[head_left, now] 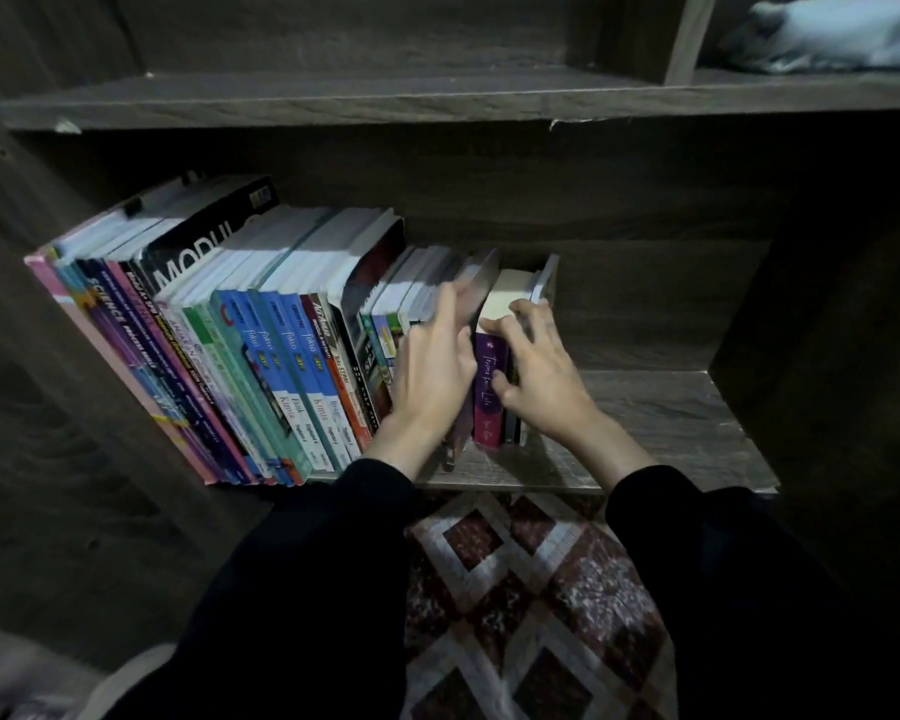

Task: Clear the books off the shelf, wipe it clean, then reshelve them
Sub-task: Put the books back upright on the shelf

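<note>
— Where are the books (261,356)?

— On the shelf (671,423), standing in a row packed to its left end, leaning to the left. The right part of the board is bare wood.

— Can you read anything?

— A black book (198,257) near the left says "MODUL" in big white letters. A dark blue spine (106,304) beside the pink one at the end reads "SCIENCE". In the middle, several blue spines (292,356) carry "fokus", with "Kimia" and "Fizik" lower down. The rest is too small for me.

— And the hands?

— Both are at the right end of the row. The right hand (536,366) grips the purple book (489,392): its fingers (528,311) curl over the top of the pages and the thumb presses on the spine. That spine has white handwritten-style script, which I can't make out for certain. A few slim books stand just to its right.

— The left hand?

— The left hand (432,371) lies against the spines just left of the purple book, next to a thin dark book (476,288) that tilts between the two hands. Its fingers (450,304) are blurred; I cannot tell whether they grip it or only lie against it.

— Anything else around?

— Black sleeves (307,589), a red-and-cream diamond-patterned rug (531,589) on the floor below, and a pale grey cloth (842,33) in the upper right compartment.
</note>
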Demonstrator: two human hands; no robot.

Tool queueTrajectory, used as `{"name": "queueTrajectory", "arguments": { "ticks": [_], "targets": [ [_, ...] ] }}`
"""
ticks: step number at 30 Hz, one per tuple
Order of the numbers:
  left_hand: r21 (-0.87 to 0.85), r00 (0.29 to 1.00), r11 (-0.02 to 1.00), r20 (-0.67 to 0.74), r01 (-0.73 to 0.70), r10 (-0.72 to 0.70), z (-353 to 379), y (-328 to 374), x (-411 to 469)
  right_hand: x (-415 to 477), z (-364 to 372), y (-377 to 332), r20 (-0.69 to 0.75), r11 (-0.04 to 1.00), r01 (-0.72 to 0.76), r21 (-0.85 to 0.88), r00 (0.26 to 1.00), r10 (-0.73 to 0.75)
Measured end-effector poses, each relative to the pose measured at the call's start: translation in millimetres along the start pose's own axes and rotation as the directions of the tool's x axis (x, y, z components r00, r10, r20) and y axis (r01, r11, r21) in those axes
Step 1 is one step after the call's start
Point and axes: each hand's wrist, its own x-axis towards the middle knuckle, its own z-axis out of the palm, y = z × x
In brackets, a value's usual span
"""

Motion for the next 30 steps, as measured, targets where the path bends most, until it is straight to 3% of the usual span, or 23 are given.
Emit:
{"name": "queueTrajectory", "arguments": {
  "ticks": [3, 8, 10, 13, 14, 16, 17, 19, 21, 27, 30],
  "targets": [
    [0.269, 0.998, 0.961, 0.001, -0.060, 0.062, 17.3, -11.8, -15.0, -1.5, -1.0, 0.2, -0.017, 1.000, 0.003, 0.011, 1.000, -0.003],
    [0.334, 0.992, 0.942, -0.092, -0.048, 0.083, 26.6, -33.2, -31.5, -3.4, -5.5, 2.0, 0.030, 1.000, -0.013, 0.008, 0.999, 0.012],
    [0.265, 0.996, 0.964, -0.093, 0.028, -0.003, 27.2, -33.1, -45.0, -2.7, -5.9, 1.6, 0.034, 1.000, -0.015, 0.009, 0.999, 0.015],
    [-0.089, 0.964, 0.960, 0.060, 0.264, -0.259, 43.9, -23.9, -91.0, -2.3, -5.3, 0.7, 0.030, 1.000, -0.020, 0.009, 0.999, 0.020],
    [-0.230, 0.921, 0.897, 0.194, 0.378, -0.339, 48.5, -17.3, -107.5, -2.3, -4.9, 0.8, 0.030, 1.000, -0.020, 0.009, 0.999, 0.020],
    [-0.378, 0.753, 0.662, 0.456, 0.647, -0.474, 57.4, -6.9, -123.4, -2.8, -5.2, 0.2, 0.031, 1.000, -0.020, 0.013, 0.999, 0.020],
    [-0.399, 0.668, 0.541, 0.527, 0.741, -0.526, 61.3, -3.3, -120.2, -2.9, -5.3, -0.3, 0.032, 1.000, -0.019, 0.017, 0.999, 0.019],
    [-0.441, 0.571, 0.367, 0.560, 0.819, -0.601, 70.2, 1.4, -103.1, -3.1, -5.7, -0.6, 0.041, 1.000, -0.022, 0.022, 0.999, 0.021],
    [-0.523, 0.542, 0.241, 0.557, 0.817, -0.630, 77.7, 5.4, -90.4, -3.3, -6.1, 0.1, 0.048, 0.999, -0.021, 0.027, 0.999, 0.020],
    [-0.605, 0.555, 0.170, 0.533, 0.777, -0.639, 86.1, -5.8, -74.7, -2.1, -6.0, -0.7, 0.057, 0.999, -0.025, 0.027, 0.998, 0.023],
    [-0.601, 0.537, 0.118, 0.587, 0.791, -0.606, 83.6, -9.4, -59.8, 0.3, -5.3, -0.5, 0.053, 1.000, -0.010, 0.015, 0.999, 0.009]
  ]
}}
